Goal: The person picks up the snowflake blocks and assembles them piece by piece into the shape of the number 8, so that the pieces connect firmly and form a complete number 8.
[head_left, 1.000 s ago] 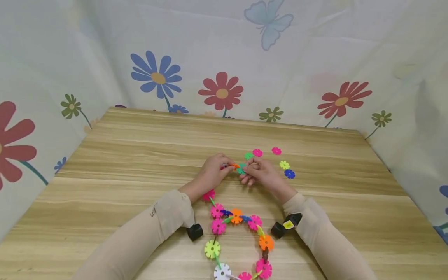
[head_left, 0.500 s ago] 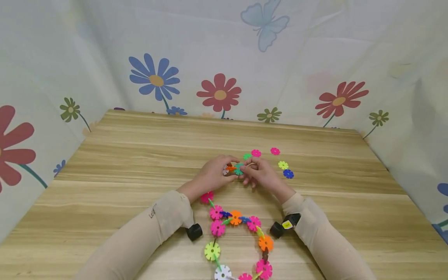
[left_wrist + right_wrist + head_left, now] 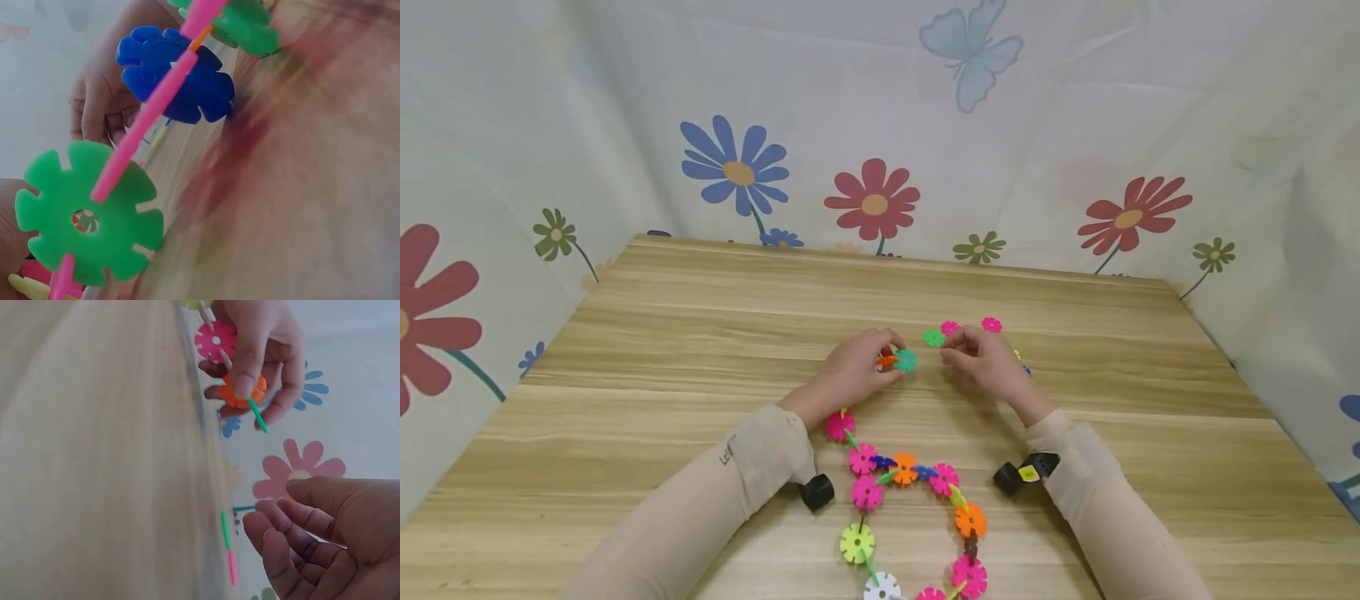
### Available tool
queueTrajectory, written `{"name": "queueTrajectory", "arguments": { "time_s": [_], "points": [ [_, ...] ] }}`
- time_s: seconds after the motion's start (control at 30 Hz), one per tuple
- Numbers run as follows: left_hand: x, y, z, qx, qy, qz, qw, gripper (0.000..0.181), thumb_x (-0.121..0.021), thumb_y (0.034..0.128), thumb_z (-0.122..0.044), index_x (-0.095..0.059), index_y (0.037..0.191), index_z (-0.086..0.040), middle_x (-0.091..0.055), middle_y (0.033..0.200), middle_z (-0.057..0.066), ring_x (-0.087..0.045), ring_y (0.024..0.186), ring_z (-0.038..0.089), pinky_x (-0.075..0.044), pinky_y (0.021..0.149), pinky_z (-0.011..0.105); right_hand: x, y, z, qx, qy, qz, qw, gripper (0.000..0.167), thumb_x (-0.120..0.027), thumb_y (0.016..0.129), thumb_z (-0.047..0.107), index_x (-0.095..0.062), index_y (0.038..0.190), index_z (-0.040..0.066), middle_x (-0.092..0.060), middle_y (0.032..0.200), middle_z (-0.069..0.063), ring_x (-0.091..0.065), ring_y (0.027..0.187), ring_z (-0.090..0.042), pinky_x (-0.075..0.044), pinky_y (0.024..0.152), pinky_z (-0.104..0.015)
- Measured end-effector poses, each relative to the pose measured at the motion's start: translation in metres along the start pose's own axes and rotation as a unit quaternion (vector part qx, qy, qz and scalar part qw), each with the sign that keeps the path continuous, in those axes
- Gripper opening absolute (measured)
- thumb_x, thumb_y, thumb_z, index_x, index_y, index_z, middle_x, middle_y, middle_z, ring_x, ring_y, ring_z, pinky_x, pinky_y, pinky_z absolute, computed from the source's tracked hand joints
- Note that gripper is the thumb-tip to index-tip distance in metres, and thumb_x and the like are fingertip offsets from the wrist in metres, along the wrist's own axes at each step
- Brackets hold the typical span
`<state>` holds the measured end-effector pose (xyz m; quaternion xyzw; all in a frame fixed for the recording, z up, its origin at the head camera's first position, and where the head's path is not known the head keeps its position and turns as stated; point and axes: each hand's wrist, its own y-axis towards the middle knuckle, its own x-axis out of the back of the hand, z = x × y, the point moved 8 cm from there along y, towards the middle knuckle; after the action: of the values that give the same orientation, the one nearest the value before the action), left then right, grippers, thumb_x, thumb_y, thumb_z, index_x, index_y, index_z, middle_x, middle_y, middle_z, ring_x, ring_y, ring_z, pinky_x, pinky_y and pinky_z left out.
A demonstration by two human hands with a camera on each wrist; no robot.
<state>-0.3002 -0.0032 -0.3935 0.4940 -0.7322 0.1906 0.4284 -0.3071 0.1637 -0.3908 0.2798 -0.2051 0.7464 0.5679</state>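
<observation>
My left hand [image 3: 853,371] pinches an orange snowflake disc [image 3: 232,399] between thumb and fingers at the end of a linked chain. A teal-green disc [image 3: 906,360], slotted onto the orange one, sticks out past the fingertips. To the right, apart from the chain, my right hand [image 3: 988,362] has loosely bent fingers; the right wrist view shows nothing held in it. It is nearest the loose green disc [image 3: 933,338] and pink disc [image 3: 950,327]. Large in the left wrist view are a green disc [image 3: 50,194] and a blue disc [image 3: 147,81] of the chain.
The chain runs toward the table's near side from a pink disc [image 3: 841,427] and forms a loop with an orange disc [image 3: 905,468]. Another loose pink disc [image 3: 992,324] lies farther back. Yellow and blue discs [image 3: 1027,371] are mostly hidden behind my right hand.
My right hand has let go of the teal-green disc and moved right, covering the loose yellow and blue discs. The left hand keeps holding the chain, with the teal-green disc attached.
</observation>
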Motion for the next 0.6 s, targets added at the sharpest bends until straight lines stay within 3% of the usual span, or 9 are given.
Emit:
{"name": "queueTrajectory", "arguments": {
  "time_s": [0.13,0.33,0.6],
  "points": [
    [-0.001,0.000,0.003,0.010,-0.006,0.005,0.9999,0.036,-0.073,0.0861,-0.026,-0.060,0.118,-0.016,-0.070,0.108,0.005,-0.065,0.097,0.021,-0.053,0.085,0.037,0.017,-0.001,-0.004,-0.002,-0.056,-0.035,0.9978,0.017,-0.062,0.093,0.015,-0.063,0.103,0.001,-0.068,0.095,-0.018,-0.060,0.068,-0.022,-0.049,0.053,-0.026],
    [-0.003,0.001,0.005,0.018,-0.008,0.005,0.9998,0.036,-0.072,0.0865,-0.026,-0.058,0.118,-0.015,-0.070,0.106,0.006,-0.066,0.093,0.021,-0.053,0.081,0.036,0.042,-0.002,-0.012,0.000,-0.147,-0.083,0.9857,0.017,-0.064,0.092,0.016,-0.064,0.100,0.000,-0.069,0.097,-0.018,-0.065,0.082,-0.028,-0.053,0.074,-0.039],
    [-0.004,0.001,0.006,0.014,-0.003,0.015,0.9998,0.040,-0.071,0.0877,-0.027,-0.058,0.125,-0.018,-0.070,0.112,0.007,-0.066,0.100,0.022,-0.053,0.086,0.038,0.061,-0.004,-0.030,-0.052,-0.202,-0.067,0.9757,0.023,-0.062,0.093,0.013,-0.062,0.107,-0.005,-0.066,0.102,-0.023,-0.064,0.095,-0.037,-0.052,0.084,-0.048]
  ]
}}
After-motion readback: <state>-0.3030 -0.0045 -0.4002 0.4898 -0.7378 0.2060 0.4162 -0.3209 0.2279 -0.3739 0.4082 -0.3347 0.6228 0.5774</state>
